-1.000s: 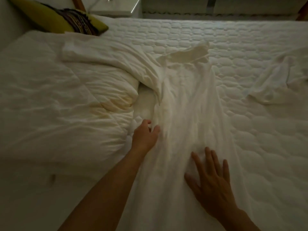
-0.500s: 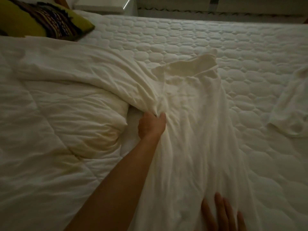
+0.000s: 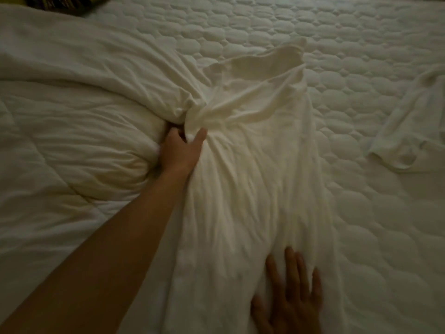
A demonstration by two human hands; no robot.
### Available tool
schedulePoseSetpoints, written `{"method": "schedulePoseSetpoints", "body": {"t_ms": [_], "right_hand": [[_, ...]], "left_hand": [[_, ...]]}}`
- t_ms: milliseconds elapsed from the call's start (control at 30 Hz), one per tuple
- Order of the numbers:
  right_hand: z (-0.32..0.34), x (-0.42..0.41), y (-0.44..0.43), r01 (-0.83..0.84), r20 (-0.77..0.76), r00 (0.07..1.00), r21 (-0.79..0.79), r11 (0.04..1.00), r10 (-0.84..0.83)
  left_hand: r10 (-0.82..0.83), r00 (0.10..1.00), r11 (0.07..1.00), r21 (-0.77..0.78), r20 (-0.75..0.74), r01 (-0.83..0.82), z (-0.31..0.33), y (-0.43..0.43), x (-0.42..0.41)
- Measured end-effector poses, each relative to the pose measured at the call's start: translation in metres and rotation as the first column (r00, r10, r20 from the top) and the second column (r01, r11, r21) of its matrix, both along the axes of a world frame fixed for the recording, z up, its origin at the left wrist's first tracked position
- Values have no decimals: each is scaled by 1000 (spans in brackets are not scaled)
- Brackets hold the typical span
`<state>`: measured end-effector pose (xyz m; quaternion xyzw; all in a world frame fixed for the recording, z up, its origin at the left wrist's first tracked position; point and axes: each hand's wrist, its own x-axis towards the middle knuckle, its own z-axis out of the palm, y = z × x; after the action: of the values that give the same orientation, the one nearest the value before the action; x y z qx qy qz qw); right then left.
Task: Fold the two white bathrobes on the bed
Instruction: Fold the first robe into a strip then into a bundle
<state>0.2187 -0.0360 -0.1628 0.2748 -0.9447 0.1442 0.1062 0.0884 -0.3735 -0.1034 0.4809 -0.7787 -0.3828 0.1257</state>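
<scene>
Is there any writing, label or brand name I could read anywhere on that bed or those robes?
None. No word, number or label shows on the bathrobe, the second bathrobe, the duvet or the quilted mattress. The cushion shows only a woven pattern.

We see the bathrobe (image 3: 260,145) is soft matt cloth, wrinkled; beside it the mattress (image 3: 361,213) is quilted, bumpy fabric.
</scene>
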Motion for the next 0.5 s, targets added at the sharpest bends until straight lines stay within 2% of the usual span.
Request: {"method": "schedulePoseSetpoints", "body": {"t_ms": [100,233,267,300,367,400,433,467,500], "right_hand": [[3,0,7,-37,68,997,35,999,34],[3,-2,5,-21,60,998,28,999,20],[3,-3,5,-26,61,998,30,999,24],[2,-2,6,-30,61,998,27,999,28],[-1,1,5,11,25,1000,4,1000,-12],[-1,0,2,41,-1,999,-25,999,-41],[0,-5,-3,59,-22,998,-72,996,-61],[5,-13,-8,67,-43,996,-138,988,-74],[12,-27,-14,71,-69,994,-210,975,-87]], "left_hand": [[-96,992,988,-113,78,104,-8,8,17],[11,999,988,-154,53,-2,-7,9,19],[29,998,977,-213,55,-17,-4,19,20],[16,998,938,-346,53,3,-3,32,23],[-152,987,747,-647,58,153,-1,53,25],[-293,950,641,-715,109,280,0,59,24],[-424,883,563,-705,201,430,1,60,19],[-514,798,527,-618,314,583,-1,58,12],[-562,711,541,-463,421,702,-3,55,4]]}}
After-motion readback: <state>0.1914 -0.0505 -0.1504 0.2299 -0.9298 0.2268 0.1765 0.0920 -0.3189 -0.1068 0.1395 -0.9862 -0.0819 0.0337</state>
